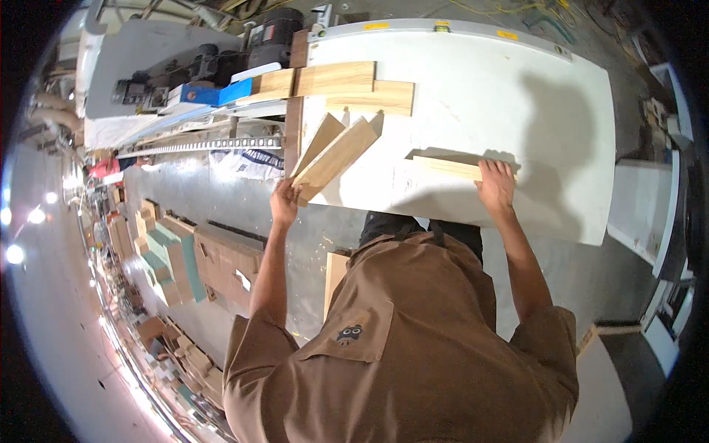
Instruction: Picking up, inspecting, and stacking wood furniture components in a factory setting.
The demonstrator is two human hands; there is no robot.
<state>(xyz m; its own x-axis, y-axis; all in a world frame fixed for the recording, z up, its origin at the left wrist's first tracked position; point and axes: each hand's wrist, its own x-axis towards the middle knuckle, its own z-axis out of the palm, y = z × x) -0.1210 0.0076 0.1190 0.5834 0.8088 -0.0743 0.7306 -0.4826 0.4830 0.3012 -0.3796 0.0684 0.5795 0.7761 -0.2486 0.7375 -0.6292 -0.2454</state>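
Note:
My left hand, at the table's left front corner, is closed on the near end of a light wooden board that slants up and away over the white tabletop. A second wooden board leans beside it; whether my fingers hold that one too, I cannot tell. Near the front edge, my right hand grips the right end of some narrow wooden boards, seen edge-on. Farther back lie two more boards, one wooden board overlapping another wooden board.
A long metal rail runs along the table's far edge. To the left stands a machine with dark motors and a blue block. Stacked cardboard and panels rest on the floor at left. White panels stand at right.

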